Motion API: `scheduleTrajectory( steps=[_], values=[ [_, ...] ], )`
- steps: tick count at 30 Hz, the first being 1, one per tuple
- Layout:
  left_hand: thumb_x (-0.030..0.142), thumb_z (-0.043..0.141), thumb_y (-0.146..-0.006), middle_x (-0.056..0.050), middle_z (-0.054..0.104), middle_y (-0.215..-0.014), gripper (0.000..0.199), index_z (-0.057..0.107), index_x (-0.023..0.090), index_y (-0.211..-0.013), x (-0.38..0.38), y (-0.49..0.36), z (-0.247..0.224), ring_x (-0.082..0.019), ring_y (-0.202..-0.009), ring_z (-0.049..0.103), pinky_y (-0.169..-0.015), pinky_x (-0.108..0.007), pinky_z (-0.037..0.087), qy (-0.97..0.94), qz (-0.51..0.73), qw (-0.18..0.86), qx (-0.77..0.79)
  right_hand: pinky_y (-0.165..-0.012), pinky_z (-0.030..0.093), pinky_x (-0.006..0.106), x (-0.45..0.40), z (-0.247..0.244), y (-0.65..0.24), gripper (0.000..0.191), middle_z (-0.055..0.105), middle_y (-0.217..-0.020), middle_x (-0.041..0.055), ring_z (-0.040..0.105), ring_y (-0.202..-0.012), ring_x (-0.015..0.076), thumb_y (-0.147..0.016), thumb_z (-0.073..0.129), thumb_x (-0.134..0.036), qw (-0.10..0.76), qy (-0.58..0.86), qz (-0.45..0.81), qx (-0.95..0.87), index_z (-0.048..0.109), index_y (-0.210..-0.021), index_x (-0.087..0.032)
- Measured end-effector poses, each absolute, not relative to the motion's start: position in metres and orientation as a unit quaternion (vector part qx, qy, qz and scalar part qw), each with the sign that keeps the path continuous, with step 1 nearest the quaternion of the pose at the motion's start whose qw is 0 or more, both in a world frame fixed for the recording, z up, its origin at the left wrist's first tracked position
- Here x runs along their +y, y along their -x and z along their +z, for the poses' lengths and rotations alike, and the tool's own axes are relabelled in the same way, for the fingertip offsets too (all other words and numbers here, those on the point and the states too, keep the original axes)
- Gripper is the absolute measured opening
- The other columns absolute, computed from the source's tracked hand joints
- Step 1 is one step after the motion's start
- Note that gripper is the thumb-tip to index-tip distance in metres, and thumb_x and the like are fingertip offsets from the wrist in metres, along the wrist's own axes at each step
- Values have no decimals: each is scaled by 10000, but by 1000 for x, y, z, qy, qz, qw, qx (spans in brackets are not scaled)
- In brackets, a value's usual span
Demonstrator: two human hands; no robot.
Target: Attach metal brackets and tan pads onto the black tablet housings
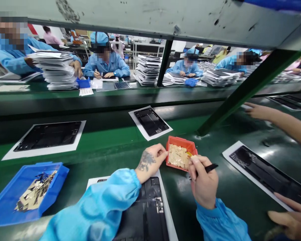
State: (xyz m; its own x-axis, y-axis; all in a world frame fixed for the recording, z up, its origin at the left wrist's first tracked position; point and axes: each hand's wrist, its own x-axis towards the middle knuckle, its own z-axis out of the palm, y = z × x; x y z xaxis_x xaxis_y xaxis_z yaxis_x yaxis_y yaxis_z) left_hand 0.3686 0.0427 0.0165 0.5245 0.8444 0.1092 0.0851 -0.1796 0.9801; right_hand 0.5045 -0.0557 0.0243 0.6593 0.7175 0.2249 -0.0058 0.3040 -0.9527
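A red plastic bin (pixel 182 142) full of small beige pieces (pixel 178 156) stands in front of me. My left hand (pixel 152 159) is closed at its left rim, thumb and fingers together on the edge. At the bin's right side my right hand (pixel 204 180) is closed round a slim black tool (pixel 211 168), its fingertips over the beige pieces. A small yellowish strip (pixel 189 154) shows by those fingertips; whether they pinch it I cannot tell. Beneath my left forearm lies a black tablet-like panel (pixel 154 201) on white paper, partly covered by the sleeve.
A blue bin (pixel 52 187) with loose scraps stands at left. Similar panels lie farther back (pixel 48 135), (pixel 150 121) and at right (pixel 266 170). Another person's hands (pixel 259 111) reach in from the right. A green post (pixel 230 97) slants overhead; co-workers sit opposite beside paper stacks (pixel 147 68).
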Motion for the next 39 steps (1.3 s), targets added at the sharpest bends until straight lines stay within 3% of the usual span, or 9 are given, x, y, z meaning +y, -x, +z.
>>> scheduleTrajectory(
  steps=[5, 7, 10, 15, 18, 29, 35, 39],
  values=[
    [149, 619, -772, 3, 475, -689, 122, 587, 153, -654, 56, -417, 4, -153, -678, 414, -670, -291, 292, -726, 357, 509, 295, -426, 238, 169, -58, 23, -508, 277, 442, -582, -39, 284, -426, 38, -821, 722, -373, 722, 554, 271, -313, 565, -763, -153],
    [117, 587, -762, -14, 481, -742, 85, 656, 162, -743, 55, -419, 0, -172, -733, 429, -723, -304, 304, -721, 356, 523, 284, -426, 233, 174, -60, 23, -508, 304, 455, -615, -30, 280, -435, 40, -811, 726, -406, 712, 559, 283, -316, 565, -767, -153],
    [121, 544, -772, -47, 515, -876, 245, 691, 162, -964, 50, -407, 4, -194, -848, 473, -795, -308, 341, -684, 351, 581, 267, -420, 192, 191, -61, 21, -507, 336, 426, -578, -36, 251, -425, 42, -815, 719, -438, 686, 562, 318, -334, 565, -751, -147],
    [382, 493, -888, -80, 564, -740, 339, 646, 80, -871, 36, -368, 23, -156, -657, 519, -616, -264, 430, -562, 272, 747, 229, -433, 165, 216, -61, 22, -504, 359, 340, -481, -59, 237, -417, 59, -840, 685, -447, 610, 564, 403, -385, 556, -696, -144],
    [340, 645, -814, -60, 574, -752, 254, 625, 87, -801, 28, -348, 30, -99, -626, 493, -595, -195, 406, -509, 266, 784, 236, -442, 171, 224, -61, 23, -500, 362, 390, -542, -44, 241, -432, 59, -839, 667, -444, 576, 564, 421, -415, 543, -674, -146],
    [282, 670, -805, -49, 575, -710, 187, 660, 97, -778, 20, -328, 24, -117, -640, 518, -571, -193, 426, -507, 279, 777, 248, -549, 315, 259, -61, 14, -495, 332, 490, -668, 9, 428, -619, 145, -870, 601, -433, 506, 596, 383, -493, 549, -680, -165],
    [295, 639, -836, -70, 608, -757, 209, 693, 95, -865, 19, -325, 19, -147, -663, 560, -635, -246, 488, -543, 308, 729, 283, -596, 368, 276, -61, 8, -493, 232, 584, -766, 15, 475, -623, 149, -864, 641, -402, 521, 637, 278, -495, 642, -807, -178],
    [314, 640, -837, -59, 594, -789, 220, 706, 105, -824, 17, -324, 19, -129, -648, 554, -623, -220, 475, -578, 316, 689, 302, -655, 414, 277, -62, 11, -491, 172, 634, -835, 15, 553, -710, 169, -893, 620, -354, 499, 612, 280, -546, 706, -867, -208]
  ],
)
